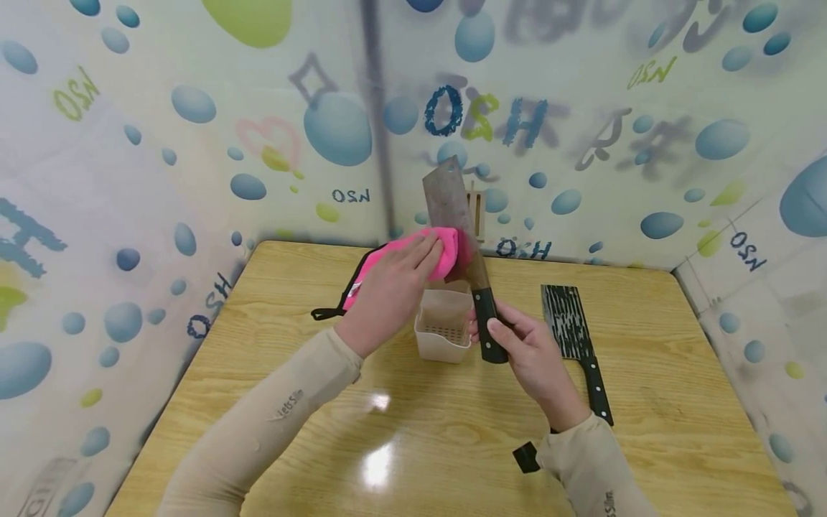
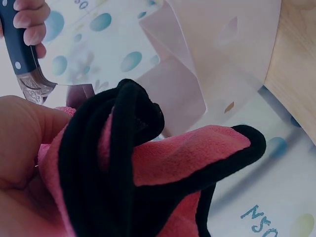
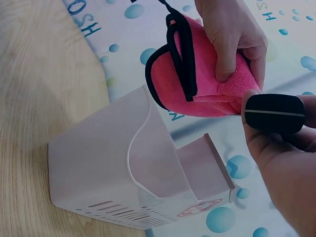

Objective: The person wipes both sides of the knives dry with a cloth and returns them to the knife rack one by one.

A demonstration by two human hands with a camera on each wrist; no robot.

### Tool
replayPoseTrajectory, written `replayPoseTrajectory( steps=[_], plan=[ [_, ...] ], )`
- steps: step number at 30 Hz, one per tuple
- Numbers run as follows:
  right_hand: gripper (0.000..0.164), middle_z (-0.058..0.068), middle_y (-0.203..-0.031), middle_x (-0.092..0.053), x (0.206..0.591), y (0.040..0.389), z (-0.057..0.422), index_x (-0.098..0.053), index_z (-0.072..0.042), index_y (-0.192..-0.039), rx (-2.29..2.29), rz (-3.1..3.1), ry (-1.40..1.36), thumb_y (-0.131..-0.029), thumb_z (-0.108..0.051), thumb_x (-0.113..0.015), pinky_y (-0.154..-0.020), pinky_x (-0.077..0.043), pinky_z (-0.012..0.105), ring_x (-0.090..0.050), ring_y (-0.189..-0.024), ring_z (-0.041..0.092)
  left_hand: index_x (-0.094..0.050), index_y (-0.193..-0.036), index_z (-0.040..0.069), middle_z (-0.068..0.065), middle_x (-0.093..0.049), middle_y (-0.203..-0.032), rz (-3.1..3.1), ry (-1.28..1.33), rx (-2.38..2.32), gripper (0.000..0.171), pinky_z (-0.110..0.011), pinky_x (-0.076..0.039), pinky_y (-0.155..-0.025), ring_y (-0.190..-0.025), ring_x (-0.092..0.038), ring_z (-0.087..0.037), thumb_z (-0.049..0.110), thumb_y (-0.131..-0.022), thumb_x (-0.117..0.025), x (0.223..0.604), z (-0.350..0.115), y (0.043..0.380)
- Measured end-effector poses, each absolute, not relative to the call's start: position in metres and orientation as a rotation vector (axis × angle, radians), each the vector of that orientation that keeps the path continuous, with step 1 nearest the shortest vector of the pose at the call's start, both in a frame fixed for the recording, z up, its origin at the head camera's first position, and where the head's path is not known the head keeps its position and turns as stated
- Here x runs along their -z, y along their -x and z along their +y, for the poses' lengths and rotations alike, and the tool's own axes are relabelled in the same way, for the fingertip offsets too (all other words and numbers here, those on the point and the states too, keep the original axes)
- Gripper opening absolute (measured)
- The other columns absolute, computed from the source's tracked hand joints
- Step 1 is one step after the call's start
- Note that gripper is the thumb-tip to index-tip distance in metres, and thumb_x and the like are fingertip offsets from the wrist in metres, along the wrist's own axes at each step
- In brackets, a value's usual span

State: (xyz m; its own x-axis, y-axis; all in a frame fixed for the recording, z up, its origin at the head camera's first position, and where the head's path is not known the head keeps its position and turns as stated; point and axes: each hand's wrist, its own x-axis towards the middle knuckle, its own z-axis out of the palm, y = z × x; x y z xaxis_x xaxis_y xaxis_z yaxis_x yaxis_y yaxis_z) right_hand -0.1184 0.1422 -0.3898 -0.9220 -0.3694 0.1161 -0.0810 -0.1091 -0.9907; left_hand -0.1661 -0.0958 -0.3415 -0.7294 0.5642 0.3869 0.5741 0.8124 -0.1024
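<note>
In the head view my right hand (image 1: 530, 345) grips the black handle of a cleaver (image 1: 446, 197), its broad blade pointing up and away. My left hand (image 1: 394, 287) holds a folded pink cloth (image 1: 446, 253) with black edging against the lower blade. The left wrist view shows the bunched cloth (image 2: 187, 153) close up, with the cleaver's bolster (image 2: 34, 88) behind it. In the right wrist view the handle's butt end (image 3: 274, 113) faces the camera, and the left thumb presses on the cloth (image 3: 217, 89). Most of the blade is hidden there.
A pale slotted plastic holder (image 1: 442, 345) stands on the wooden table (image 1: 310, 445) just below the cleaver. Right of the hands lies a second cleaver (image 1: 568, 323) with a black-patterned blade. A small black piece (image 1: 526, 457) lies by the right wrist. Patterned walls (image 1: 581, 143) enclose the table.
</note>
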Motion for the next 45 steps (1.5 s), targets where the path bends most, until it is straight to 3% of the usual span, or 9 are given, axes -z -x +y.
replayPoseTrajectory(
  steps=[3, 11, 20, 28, 32, 39, 45],
  plan=[
    [0.042, 0.003, -0.117, -0.069, 0.39, 0.119, 0.142, -0.046, 0.012, -0.147, 2.148, 1.961, 0.488, -0.111, -0.01, -0.046, -0.097, -0.058, 0.031, -0.068, -0.104, 0.022, -0.05, -0.152, 0.0, -0.015, -0.05, -0.156, -2.592, 0.859, 0.04, 0.057, -0.041, -0.052, -0.108, -0.145, -0.048, -0.027, -0.007, -0.096, -0.061, 0.343, -0.094, 0.165],
    [0.04, 0.006, -0.117, -0.069, 0.39, 0.12, 0.143, -0.05, 0.011, -0.144, 2.155, 1.988, 0.467, -0.111, -0.011, -0.047, -0.097, -0.058, 0.029, -0.069, -0.105, 0.024, -0.051, -0.151, 0.001, -0.013, -0.05, -0.156, -2.578, 0.872, 0.063, 0.056, -0.041, -0.052, -0.108, -0.144, -0.049, -0.027, -0.008, -0.096, -0.058, 0.344, -0.091, 0.163],
    [0.042, 0.003, -0.117, -0.069, 0.391, 0.119, 0.144, -0.047, 0.012, -0.147, 2.163, 1.947, 0.5, -0.11, -0.009, -0.047, -0.098, -0.058, 0.033, -0.069, -0.103, 0.018, -0.049, -0.152, 0.0, -0.016, -0.048, -0.157, -2.58, 0.865, 0.168, 0.061, -0.042, -0.046, -0.115, -0.145, -0.047, -0.03, -0.003, -0.094, -0.068, 0.339, -0.095, 0.167],
    [0.043, 0.001, -0.118, -0.07, 0.391, 0.119, 0.144, -0.046, 0.012, -0.147, 2.134, 1.953, 0.511, -0.11, -0.01, -0.047, -0.096, -0.058, 0.028, -0.069, -0.105, 0.018, -0.048, -0.153, 0.0, -0.016, -0.047, -0.158, -2.61, 0.834, 0.186, 0.065, -0.043, -0.044, -0.116, -0.145, -0.047, -0.032, -0.004, -0.092, -0.069, 0.334, -0.098, 0.171],
    [0.043, 0.002, -0.119, -0.069, 0.391, 0.119, 0.144, -0.046, 0.012, -0.148, 2.139, 1.938, 0.509, -0.111, -0.01, -0.046, -0.096, -0.058, 0.029, -0.069, -0.104, 0.014, -0.048, -0.153, 0.001, -0.015, -0.047, -0.158, -2.593, 0.843, 0.135, 0.065, -0.04, -0.043, -0.117, -0.145, -0.047, -0.031, -0.003, -0.092, -0.07, 0.337, -0.098, 0.171],
    [0.042, 0.006, -0.118, -0.069, 0.39, 0.121, 0.143, -0.048, 0.011, -0.147, 2.144, 1.981, 0.493, -0.111, -0.011, -0.047, -0.098, -0.058, 0.032, -0.069, -0.105, 0.023, -0.049, -0.152, 0.002, -0.014, -0.049, -0.157, -2.571, 0.865, 0.101, 0.063, -0.038, -0.042, -0.118, -0.146, -0.046, -0.027, -0.004, -0.093, -0.07, 0.342, -0.093, 0.169],
    [0.041, 0.012, -0.119, -0.068, 0.388, 0.122, 0.142, -0.05, 0.01, -0.145, 2.142, 2.034, 0.469, -0.111, -0.013, -0.047, -0.097, -0.058, 0.03, -0.07, -0.104, 0.022, -0.048, -0.153, 0.001, -0.013, -0.048, -0.158, -2.586, 0.886, 0.081, 0.065, -0.038, -0.043, -0.117, -0.146, -0.046, -0.026, -0.003, -0.092, -0.071, 0.345, -0.09, 0.166]
  ],
)
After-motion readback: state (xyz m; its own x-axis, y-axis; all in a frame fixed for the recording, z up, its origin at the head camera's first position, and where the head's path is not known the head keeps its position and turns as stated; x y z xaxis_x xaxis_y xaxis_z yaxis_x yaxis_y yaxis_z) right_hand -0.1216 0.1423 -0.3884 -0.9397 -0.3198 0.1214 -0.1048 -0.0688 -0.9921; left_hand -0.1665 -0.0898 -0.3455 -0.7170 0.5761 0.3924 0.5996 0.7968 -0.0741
